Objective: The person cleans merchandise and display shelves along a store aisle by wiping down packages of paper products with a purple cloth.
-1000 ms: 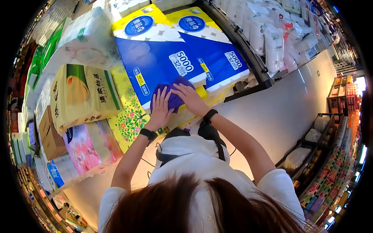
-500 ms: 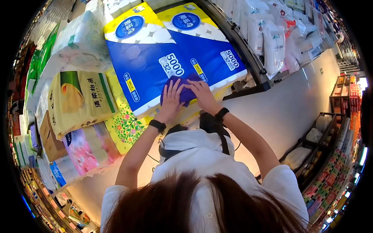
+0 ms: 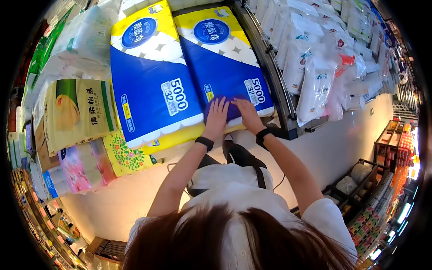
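A purple cloth [image 3: 231, 111] lies bunched on the front part of the right blue, white and yellow paper pack [image 3: 220, 58]. On the cloth's left side rests my left hand [image 3: 217, 118], fingers stretched forward and slightly apart. My right hand [image 3: 247, 114] presses on its right side, also with fingers extended. Both hands touch the cloth from above. The left blue pack [image 3: 153, 90] lies directly beside the right one, and a yellow package [image 3: 175, 141] shows beneath them.
At left are a beige tissue pack [image 3: 80, 112], a pink pack [image 3: 83, 168] and a floral yellow pack [image 3: 126, 153]. A dark metal frame edge [image 3: 270, 63] borders bagged white goods [image 3: 317, 85] on the right. Stocked shelves [image 3: 360, 180] stand at lower right.
Both hands and the cloth have moved right, from the join of the two blue packs onto the right pack. The camera view has shifted, too.
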